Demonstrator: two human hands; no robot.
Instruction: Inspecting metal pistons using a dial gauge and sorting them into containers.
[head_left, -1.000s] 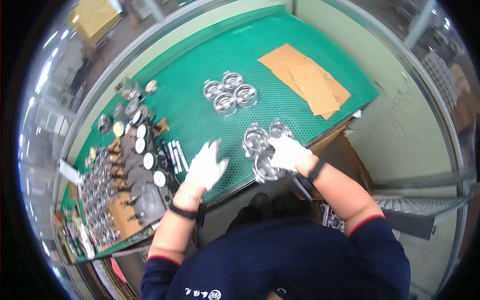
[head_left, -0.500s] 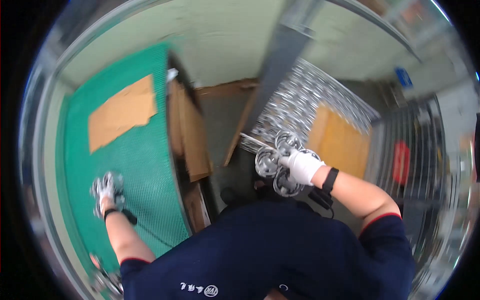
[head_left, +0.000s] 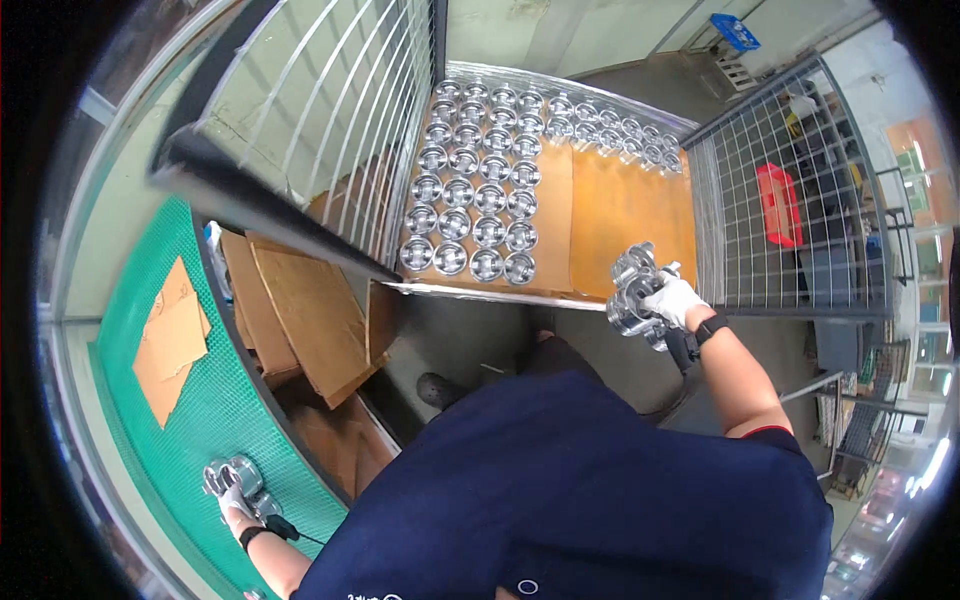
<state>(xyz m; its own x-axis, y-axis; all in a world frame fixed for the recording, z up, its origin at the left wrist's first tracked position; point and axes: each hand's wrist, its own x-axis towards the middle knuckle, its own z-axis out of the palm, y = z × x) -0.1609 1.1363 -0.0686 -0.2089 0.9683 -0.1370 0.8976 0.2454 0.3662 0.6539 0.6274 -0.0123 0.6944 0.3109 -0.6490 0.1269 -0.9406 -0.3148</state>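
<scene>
Shiny metal pistons [head_left: 632, 305] are bunched in my right hand [head_left: 678, 298], which wears a white glove. They hang over the front edge of a cardboard-lined crate. Over the green mat at the lower left, my left hand [head_left: 234, 502], also gloved, is closed around another cluster of pistons [head_left: 232, 472]; its fingers are partly hidden by them. In the crate, pistons [head_left: 490, 200] stand in close rows on the left side and along the back. Bare brown cardboard [head_left: 630, 210] shows at the crate's right front.
Wire mesh panels flank the crate, a dark-framed one [head_left: 330, 120] on the left and another [head_left: 790, 200] on the right with a red bin [head_left: 779, 205] behind it. Cardboard sheets [head_left: 305, 310] lean beside the green mat [head_left: 240, 410]. A torn cardboard piece [head_left: 172, 340] lies on that mat.
My view has turned to the right, bringing the crate nearer the middle. Both hands keep hold of their pistons; in the picture, the right one sits farther right and the left one lower.
</scene>
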